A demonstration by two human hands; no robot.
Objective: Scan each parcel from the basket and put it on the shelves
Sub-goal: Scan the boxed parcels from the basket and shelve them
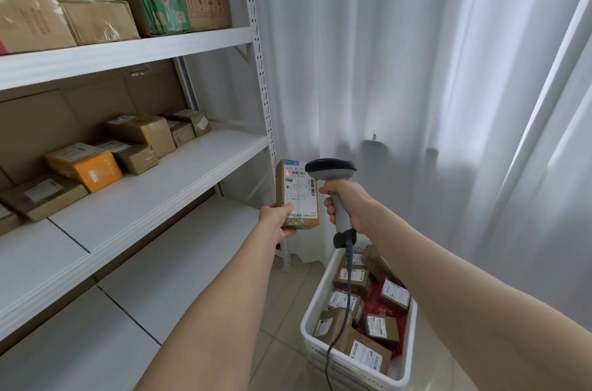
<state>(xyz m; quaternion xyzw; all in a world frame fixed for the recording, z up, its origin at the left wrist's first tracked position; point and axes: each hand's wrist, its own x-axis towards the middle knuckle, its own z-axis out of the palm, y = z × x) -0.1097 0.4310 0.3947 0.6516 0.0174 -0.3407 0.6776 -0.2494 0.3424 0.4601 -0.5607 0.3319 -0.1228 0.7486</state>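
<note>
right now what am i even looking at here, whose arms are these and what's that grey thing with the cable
This is one picture from a camera worn on a person's head, looking forward and down, so the two bare arms are the wearer's own. The left hand holds up a small brown parcel with a white printed label facing the camera. The right hand grips a grey handheld barcode scanner, its cable hanging down; a red dot of its light shows on the label. Below on the tiled floor stands a white basket with more labelled parcels in it. At left are white shelves that already carry cardboard boxes, among them an orange box. A white curtain hangs behind.
</note>
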